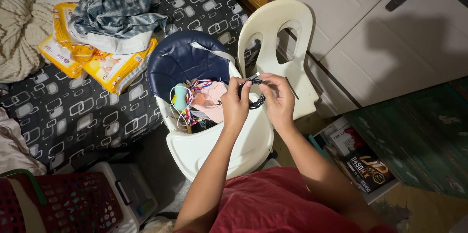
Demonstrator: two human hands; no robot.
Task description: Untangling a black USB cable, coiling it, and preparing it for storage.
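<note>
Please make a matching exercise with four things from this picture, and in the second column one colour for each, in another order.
Things:
1. coiled cable in both hands
2. high chair seat
3. plastic chair
4. basket

Colours:
a. dark red
b. black
c. cream
d. navy blue

Pairs: 1-b, 2-d, 3-c, 4-a

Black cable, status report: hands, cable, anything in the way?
Left hand and right hand both gripping coiled black cable. Held above high chair tray. Nothing blocking.
</note>
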